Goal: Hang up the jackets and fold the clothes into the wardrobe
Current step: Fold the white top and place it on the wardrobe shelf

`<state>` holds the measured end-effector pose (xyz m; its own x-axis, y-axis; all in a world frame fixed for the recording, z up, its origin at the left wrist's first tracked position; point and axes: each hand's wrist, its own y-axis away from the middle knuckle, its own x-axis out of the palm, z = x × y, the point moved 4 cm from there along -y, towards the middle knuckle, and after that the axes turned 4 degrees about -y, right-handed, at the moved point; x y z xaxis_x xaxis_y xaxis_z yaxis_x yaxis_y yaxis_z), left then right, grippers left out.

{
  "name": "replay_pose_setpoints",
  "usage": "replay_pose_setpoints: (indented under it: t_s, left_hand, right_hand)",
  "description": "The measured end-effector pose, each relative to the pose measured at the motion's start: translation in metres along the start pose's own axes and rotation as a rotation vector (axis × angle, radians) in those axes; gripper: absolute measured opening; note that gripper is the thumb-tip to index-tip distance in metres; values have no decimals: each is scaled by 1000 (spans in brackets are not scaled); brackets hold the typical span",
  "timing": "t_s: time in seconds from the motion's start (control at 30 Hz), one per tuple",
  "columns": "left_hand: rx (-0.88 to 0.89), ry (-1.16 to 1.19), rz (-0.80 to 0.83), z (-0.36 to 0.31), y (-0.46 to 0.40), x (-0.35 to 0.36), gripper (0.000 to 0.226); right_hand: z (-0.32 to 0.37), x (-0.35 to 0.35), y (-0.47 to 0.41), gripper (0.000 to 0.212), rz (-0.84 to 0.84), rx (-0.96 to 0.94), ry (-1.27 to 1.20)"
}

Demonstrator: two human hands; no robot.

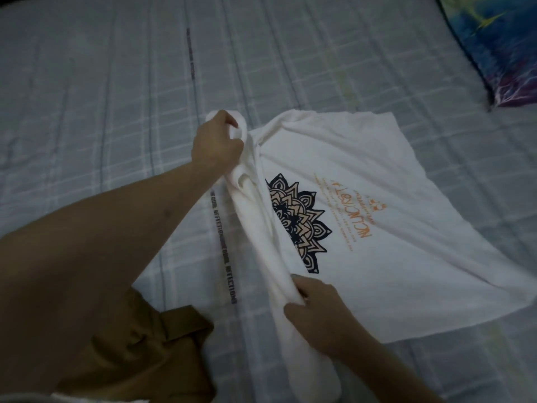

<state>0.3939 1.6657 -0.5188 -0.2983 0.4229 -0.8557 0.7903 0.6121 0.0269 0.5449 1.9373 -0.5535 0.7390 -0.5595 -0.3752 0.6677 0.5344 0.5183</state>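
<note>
The white T-shirt [363,234] lies on the bed [87,112], spread over a pale blue checked sheet, print side up. The print shows half of a dark and peach mandala figure beside orange lettering, which I cannot read reliably. The shirt's left edge is gathered into a long bunched ridge, raised off the sheet between my two hands.

My left hand [216,141] is at the far end of that ridge, fingers curled tight around a wad of the white cloth. My right hand [315,309] is at the near end, thumb and fingers clamped on the same bunched edge. Both hands hold fabric; neither is spread.

The rest of the shirt lies flat to the right, its far corners resting on the sheet.

A brown garment [145,353] lies crumpled on the bed at lower left, just beside the shirt's near end, partly under my left forearm. A dark pillow [494,48] with a bright blue and purple pattern sits at the upper right corner, well apart from the shirt.
</note>
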Motion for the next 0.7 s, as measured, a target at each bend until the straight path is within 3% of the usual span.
replay_pose_setpoints:
  t_s: [0.07, 0.17, 0.3, 0.43, 0.57, 0.63, 0.7]
  left_hand:
    - [7, -30, -19, -28, -2, 6, 31]
    - [19, -56, 16, -67, -3, 27, 32]
    - [28, -136, 39, -111, -4, 64, 32]
    - [28, -259, 248, -130, -4, 123, 43]
    - [169, -404, 504, -127, 0, 153, 60]
    - [229, -314, 487, -121, -4, 140, 54]
    - [292, -250, 334, -110, -10, 121, 54]
  right_hand:
    - [-11, -30, 4, 4, -38, 25, -43]
    - [-30, -72, 9, 22, -114, 42, -86]
    - [-65, -114, 11, 17, -208, 140, -154]
    - [-99, -135, 12, 46, -260, 209, -14]
    - [-91, -131, 14, 82, -475, -1, 519]
    - [-80, -120, 13, 73, -506, -172, 547]
    - [-72, -99, 12, 60, -422, -228, 507]
